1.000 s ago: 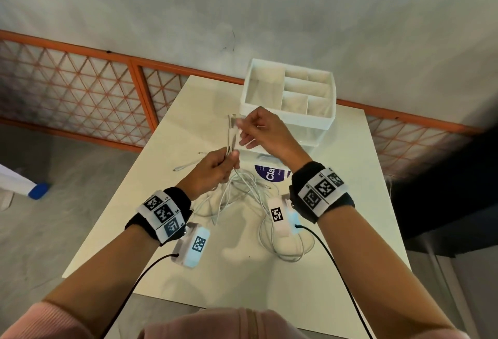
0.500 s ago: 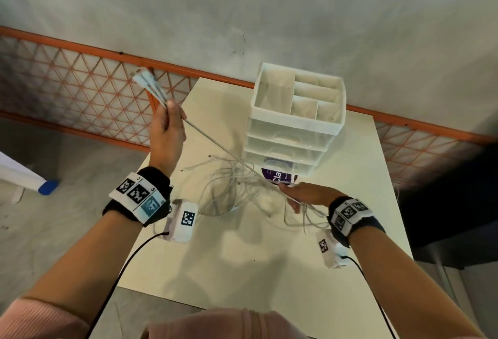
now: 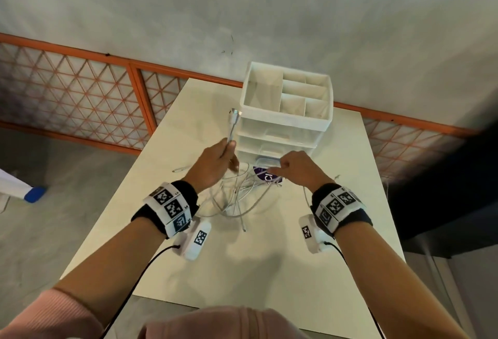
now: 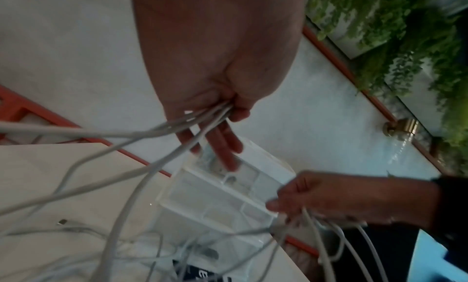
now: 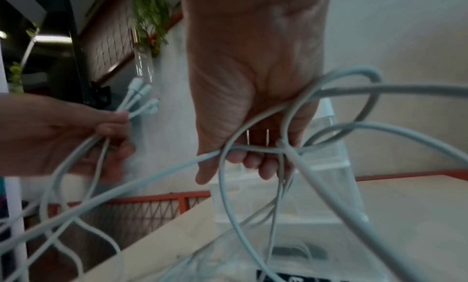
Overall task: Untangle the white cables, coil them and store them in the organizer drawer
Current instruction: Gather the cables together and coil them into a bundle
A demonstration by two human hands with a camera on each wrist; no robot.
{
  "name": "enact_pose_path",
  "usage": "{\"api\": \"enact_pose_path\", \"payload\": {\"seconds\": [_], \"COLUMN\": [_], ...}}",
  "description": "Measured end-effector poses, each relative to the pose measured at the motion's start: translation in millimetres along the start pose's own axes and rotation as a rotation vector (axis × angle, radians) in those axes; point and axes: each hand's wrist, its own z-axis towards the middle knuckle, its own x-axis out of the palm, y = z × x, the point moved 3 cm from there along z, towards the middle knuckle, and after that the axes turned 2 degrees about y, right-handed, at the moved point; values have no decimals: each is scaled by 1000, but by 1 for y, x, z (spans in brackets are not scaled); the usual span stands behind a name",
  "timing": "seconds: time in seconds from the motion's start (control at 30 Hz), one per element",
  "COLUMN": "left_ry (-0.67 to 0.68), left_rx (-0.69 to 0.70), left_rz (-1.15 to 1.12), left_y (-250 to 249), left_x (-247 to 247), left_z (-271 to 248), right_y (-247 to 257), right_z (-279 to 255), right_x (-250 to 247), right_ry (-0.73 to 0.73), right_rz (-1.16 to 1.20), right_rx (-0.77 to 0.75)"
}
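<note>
The left hand [image 3: 215, 162] grips a bunch of white cables [image 3: 242, 193] near their plug ends [image 3: 234, 115], which stick up just beside the white organizer [image 3: 285, 120] on the table [image 3: 269, 266]. The right hand [image 3: 299, 169] has its fingers curled around other loops of the same cables, in front of the lowest drawer [image 3: 266, 162]. The rest of the cables lie tangled on the table between both wrists.

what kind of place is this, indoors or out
Probably a semi-outdoor spot such as a balcony or terrace. A small white table stands on bare concrete floor beside an orange lattice railing, and green plants grow just past it.
</note>
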Motion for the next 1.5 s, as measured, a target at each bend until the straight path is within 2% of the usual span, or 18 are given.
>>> {"api": "enact_pose_path", "payload": {"seconds": [0.1, 0.27, 0.4, 0.47, 0.57, 0.7, 0.77, 0.87, 1.0, 1.1, 1.3, 1.4, 1.5], "left_ry": [69, 159, 200, 157, 9, -189, -242, -254, -260, -272, -280, -341, -379], "left_rx": [11, 60, 108, 152, 244, 321, 335, 359, 317, 315, 376, 346, 328], "left_rz": [1, -56, 63, 88, 55, 54, 62, 98, 100, 116, 131, 99, 115], "left_y": [-7, -15, -13, -13, -16, -29, -32, -32, -26, -27, -40, -34, -32], "left_x": [14, 31, 35, 29, 16, -1, -6, -5, -6, -9, -8, -11, -14], "left_z": [-4, -12, -12, -10, -7, -7, -5, -7, -7, -4, -9, -11, -12], "right_y": [13, 25, 27, 29, 30, 11, 4, 4, 12, 22, 19, 6, -1], "right_z": [1, -1, 0, -3, -13, -20, -23, -26, -21, -18, -16, -13, -14], "right_x": [-4, -11, -8, -8, -5, 3, 10, 13, 11, 2, 1, 2, 1], "right_ry": [-74, -189, -249, -179, -8, 7, 12, -33, -68, -16, 129, 168, 72], "right_rz": [112, 130, 264, 326, 283, 196, 172, 157, 242, 355, 228, 103, 309], "right_rx": [-64, 7, -4, -46, -74, -90, -101, -155, -263, -328, -216, -141, -141]}}
